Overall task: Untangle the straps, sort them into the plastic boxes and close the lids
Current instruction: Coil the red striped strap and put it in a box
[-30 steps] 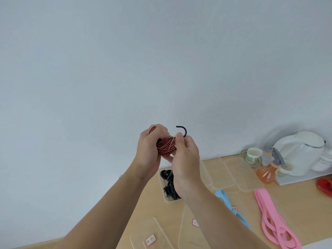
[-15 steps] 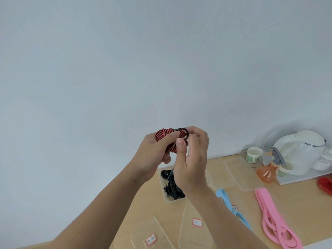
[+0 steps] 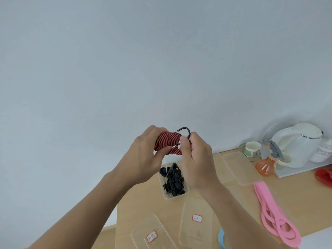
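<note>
black-strap box centre; loose lids front, pink straps right.

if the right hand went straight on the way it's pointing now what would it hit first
The right hand pinches the black hook of the striped strap; past that, its line seems to meet only the bare wall, distance unclear.

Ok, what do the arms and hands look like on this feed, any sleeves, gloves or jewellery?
The left forearm and right forearm are bare as far as the frame's lower edge, and no sleeve shows. The left hand and right hand are ungloved, with no ring, watch or wristband on the sides facing the camera. The right thumbnail is short and unpainted.
</note>
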`<action>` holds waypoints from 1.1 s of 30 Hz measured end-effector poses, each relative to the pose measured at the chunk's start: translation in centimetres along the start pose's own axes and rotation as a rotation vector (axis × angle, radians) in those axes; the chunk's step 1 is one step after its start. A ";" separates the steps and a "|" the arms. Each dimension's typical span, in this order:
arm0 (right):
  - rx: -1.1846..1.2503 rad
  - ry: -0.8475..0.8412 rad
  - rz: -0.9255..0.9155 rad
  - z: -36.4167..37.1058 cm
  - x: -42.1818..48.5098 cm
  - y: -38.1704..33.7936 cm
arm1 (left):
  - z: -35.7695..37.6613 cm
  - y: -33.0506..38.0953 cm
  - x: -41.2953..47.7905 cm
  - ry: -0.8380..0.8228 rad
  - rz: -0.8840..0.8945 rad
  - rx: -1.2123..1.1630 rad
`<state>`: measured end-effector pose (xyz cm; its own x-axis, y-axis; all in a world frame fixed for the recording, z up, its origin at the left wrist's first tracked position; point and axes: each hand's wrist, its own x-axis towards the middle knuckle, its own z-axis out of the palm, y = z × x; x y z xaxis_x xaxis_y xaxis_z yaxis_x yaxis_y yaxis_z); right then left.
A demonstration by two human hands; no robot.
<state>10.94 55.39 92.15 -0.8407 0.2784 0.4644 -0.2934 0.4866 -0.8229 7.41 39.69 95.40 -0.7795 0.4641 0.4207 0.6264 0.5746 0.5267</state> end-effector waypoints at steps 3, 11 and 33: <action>-0.062 -0.088 -0.010 -0.2 0.2 -0.3 | 0.0 0.2 -0.3 -0.058 0.066 0.141; -0.343 -0.250 -0.010 -1.2 2.0 -2.6 | 0.2 -0.1 -0.4 0.039 0.240 0.233; -0.857 -0.635 -0.052 -1.9 1.7 -4.7 | 1.3 -0.5 -1.7 0.149 0.023 -0.033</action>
<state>11.72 55.18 97.41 -0.9921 -0.1213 0.0333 -0.1254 0.9743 -0.1873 8.46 39.47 93.44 -0.7584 0.3698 0.5367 0.6454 0.5412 0.5391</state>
